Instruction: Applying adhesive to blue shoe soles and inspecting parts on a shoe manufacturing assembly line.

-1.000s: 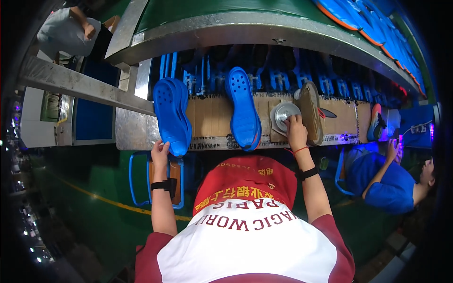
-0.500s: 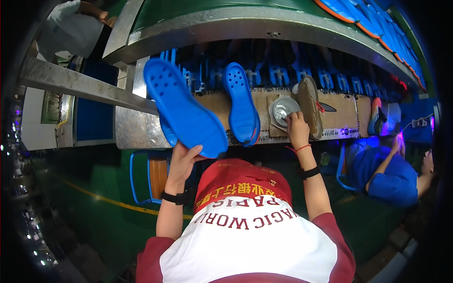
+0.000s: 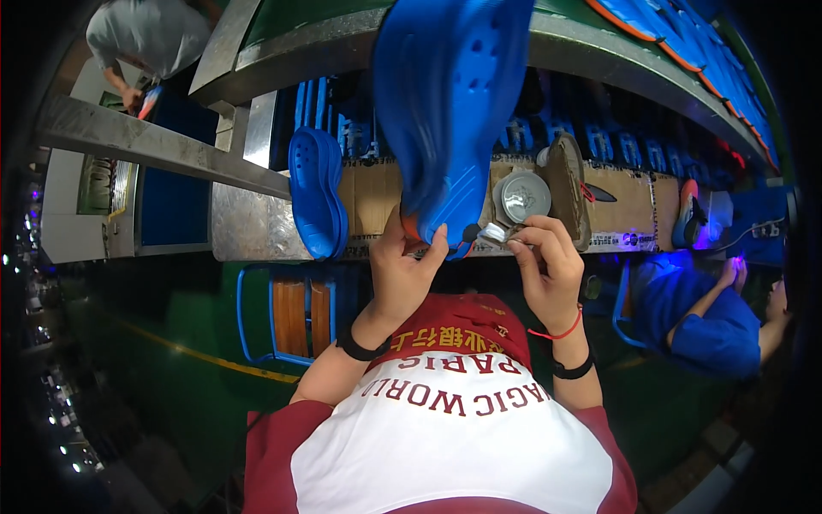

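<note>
Blue, hole-dotted, moulded shoe sole (image 3: 449,111), raised in your left hand (image 3: 404,278), small silvery tool (image 3: 493,232) in your right hand (image 3: 552,267)

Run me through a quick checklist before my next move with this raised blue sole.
1. Left hand gripping the blue sole: ok, fingers at its lower end.
2. Right hand holding the small pale tool: ok, pinched at the fingertips.
3. Tool touching the sole: cannot tell; its far end shows right by the sole's lower end, but contact isn't clear.
4. Pale bowl upright: ok, opening up, just beyond the right hand.
5. Enough in the bowl: cannot tell.
6. Nested blue soles clear of both hands: ok, lying apart on the left.
</note>
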